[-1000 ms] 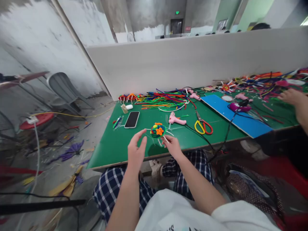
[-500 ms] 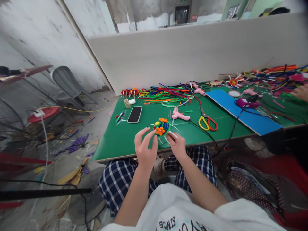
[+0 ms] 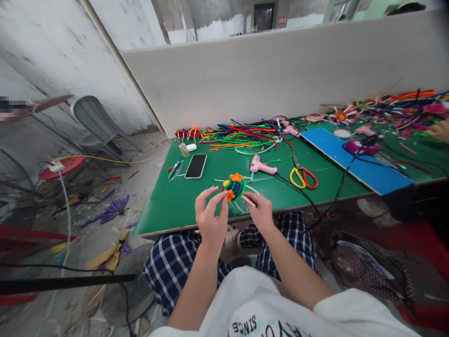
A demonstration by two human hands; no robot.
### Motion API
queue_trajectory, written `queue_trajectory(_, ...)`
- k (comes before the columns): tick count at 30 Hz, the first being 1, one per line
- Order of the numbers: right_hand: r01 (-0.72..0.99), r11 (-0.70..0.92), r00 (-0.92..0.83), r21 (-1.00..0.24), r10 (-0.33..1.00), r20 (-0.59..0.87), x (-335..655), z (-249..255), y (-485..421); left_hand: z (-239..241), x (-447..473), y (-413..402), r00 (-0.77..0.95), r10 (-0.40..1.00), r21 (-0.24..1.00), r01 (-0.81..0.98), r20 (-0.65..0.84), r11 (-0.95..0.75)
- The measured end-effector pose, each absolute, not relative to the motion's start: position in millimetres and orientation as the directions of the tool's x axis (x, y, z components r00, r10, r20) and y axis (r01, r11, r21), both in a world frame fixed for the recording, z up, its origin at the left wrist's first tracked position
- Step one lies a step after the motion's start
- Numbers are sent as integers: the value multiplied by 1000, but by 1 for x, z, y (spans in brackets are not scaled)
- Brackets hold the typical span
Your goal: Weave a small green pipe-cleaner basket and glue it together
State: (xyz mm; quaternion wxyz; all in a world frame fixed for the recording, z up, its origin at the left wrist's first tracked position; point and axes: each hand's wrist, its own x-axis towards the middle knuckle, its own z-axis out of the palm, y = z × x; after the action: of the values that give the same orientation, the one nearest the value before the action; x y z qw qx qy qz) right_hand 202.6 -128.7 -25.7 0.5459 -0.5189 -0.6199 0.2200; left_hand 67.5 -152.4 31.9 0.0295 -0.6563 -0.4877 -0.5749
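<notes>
A small pipe-cleaner craft piece (image 3: 237,188) is held over the front edge of the green table. It has a blue and green striped body, a yellow ball, two orange flowers and thin white strands sticking out. My left hand (image 3: 211,213) is closed at its left side, thumb and forefinger at the lower orange flower (image 3: 229,195). On the other side my right hand (image 3: 260,210) pinches the piece near its right edge, with a white strip (image 3: 248,200) showing at the fingertips. Just beyond lies a pink glue gun (image 3: 263,166) with its nozzle towards the piece.
Red-and-yellow-handled scissors (image 3: 303,177) lie to the right, beside a blue board (image 3: 354,159) bearing a purple tool (image 3: 363,147). A phone (image 3: 195,166) lies at the left. Loose pipe cleaners (image 3: 242,135) line the white partition (image 3: 266,84). A co-worker's hand (image 3: 440,131) shows far right.
The craft piece has tilted slightly, its lower flower shifting left and down. My right hand has turned a little, and the white strip now points more downward. Both hands keep their hold.
</notes>
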Motion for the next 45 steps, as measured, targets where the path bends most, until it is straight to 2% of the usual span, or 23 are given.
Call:
queue_trajectory(5, 439, 385, 137, -812, 864, 485, 203, -25, -131, 37, 65, -153, -198, 619, 571, 659, 760, -490)
queue_trajectory(10, 423, 427, 128, -799, 845, 519, 204, -20, -133, 42, 65, -154, -165, 673, 581, 672, 722, -459)
queue_trajectory(17, 412, 450, 118, -792, 836, 536, 203, -19, -135, 41, 67, -155, 53, 669, 404, 761, 741, -508)
queue_trajectory(21, 404, 454, 119, -794, 835, 537, 203, -19, -135, 38, 67, -155, 114, 673, 361, 772, 731, -523)
queue_trajectory(24, 384, 417, 156, -824, 850, 503, 203, -20, -134, 39, 66, -156, 36, 660, 433, 728, 751, -532)
queue_trajectory(28, 267, 352, 232, -897, 880, 415, 202, -23, -132, 41, 63, -156, -120, 686, 574, 660, 717, -485)
queue_trajectory(34, 147, 364, 266, -920, 881, 391, 202, -24, -130, 41, 63, -155, -123, 764, 655, 612, 633, -444)
queue_trajectory(38, 107, 354, 252, -929, 894, 370, 203, -21, -131, 41, 63, -156, -130, 777, 679, 588, 616, -440)
queue_trajectory(45, 56, 353, 239, -934, 903, 356, 204, -18, -133, 36, 60, -155, -120, 733, 647, 578, 670, -498)
